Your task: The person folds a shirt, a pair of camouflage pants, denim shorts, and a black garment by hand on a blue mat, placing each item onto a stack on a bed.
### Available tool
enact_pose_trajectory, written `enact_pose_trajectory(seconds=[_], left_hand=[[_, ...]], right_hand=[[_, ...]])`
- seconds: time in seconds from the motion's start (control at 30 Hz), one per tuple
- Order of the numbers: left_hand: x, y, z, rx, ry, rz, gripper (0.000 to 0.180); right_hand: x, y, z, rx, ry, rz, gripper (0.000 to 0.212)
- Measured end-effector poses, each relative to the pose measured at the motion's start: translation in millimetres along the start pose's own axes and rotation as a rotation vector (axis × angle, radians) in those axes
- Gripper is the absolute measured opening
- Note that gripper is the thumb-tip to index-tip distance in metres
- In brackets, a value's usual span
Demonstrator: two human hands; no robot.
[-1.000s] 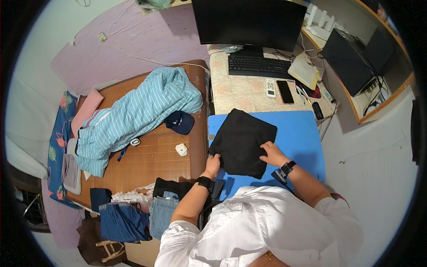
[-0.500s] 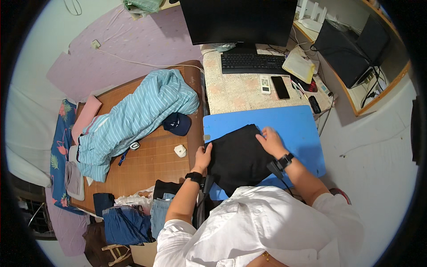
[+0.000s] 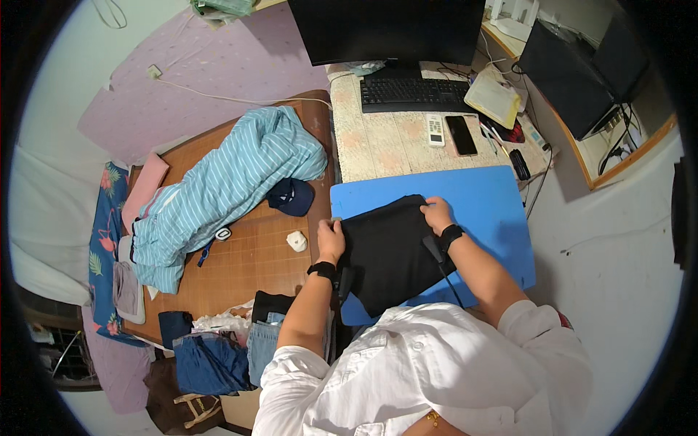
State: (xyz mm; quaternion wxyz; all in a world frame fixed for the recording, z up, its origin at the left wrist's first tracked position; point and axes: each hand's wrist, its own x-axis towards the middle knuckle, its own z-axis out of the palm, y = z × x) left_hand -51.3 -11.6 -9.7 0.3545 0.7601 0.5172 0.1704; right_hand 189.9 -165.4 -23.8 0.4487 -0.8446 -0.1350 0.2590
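Observation:
A folded black garment point(image 3: 389, 251), its exact kind unclear, lies on a blue board point(image 3: 494, 218) in front of me. At the garment's far left corner, my left hand point(image 3: 331, 240) pinches the edge between thumb and fingers. My right hand point(image 3: 438, 215) is closed on the far right corner, thumb towards the cloth. Between the hands the far edge runs fairly straight, slanting up to the right. The near part of the garment reaches close to my white shirt point(image 3: 436, 356).
Behind the board, the desk holds a keyboard point(image 3: 414, 95), a white remote point(image 3: 435, 131), a phone point(image 3: 461, 136) and a monitor point(image 3: 389, 29). On the bed to the left are a striped blanket point(image 3: 233, 189), a dark cap point(image 3: 292, 197) and folded jeans point(image 3: 211, 363).
My right hand has moved slightly down and left and closed on the garment's far right corner. My left hand has shifted slightly up and left. The far edge looks straighter.

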Motion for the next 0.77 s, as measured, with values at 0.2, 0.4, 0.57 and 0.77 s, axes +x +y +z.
enact_pose_trajectory(seconds=[0.2, 0.4, 0.57, 0.77], left_hand=[[-54.1, 55.9, 2.3, 0.258, -0.016, 0.627, 0.059], [-111.4, 47.5, 31.6, 0.550, -0.340, 0.643, 0.088], [-109.4, 41.6, 26.8, 0.561, -0.353, 0.661, 0.089], [-102.4, 30.5, 28.4, 0.529, -0.369, 0.722, 0.091]], right_hand=[[-0.3, -3.1, -19.3, 0.425, -0.034, -0.155, 0.038], [4.7, -7.8, -22.8, 0.005, -0.151, 0.090, 0.048], [-17.2, -17.5, -18.5, 0.055, -0.304, -0.051, 0.060], [-3.5, -12.9, -5.7, -0.222, -0.205, -0.111, 0.061]])
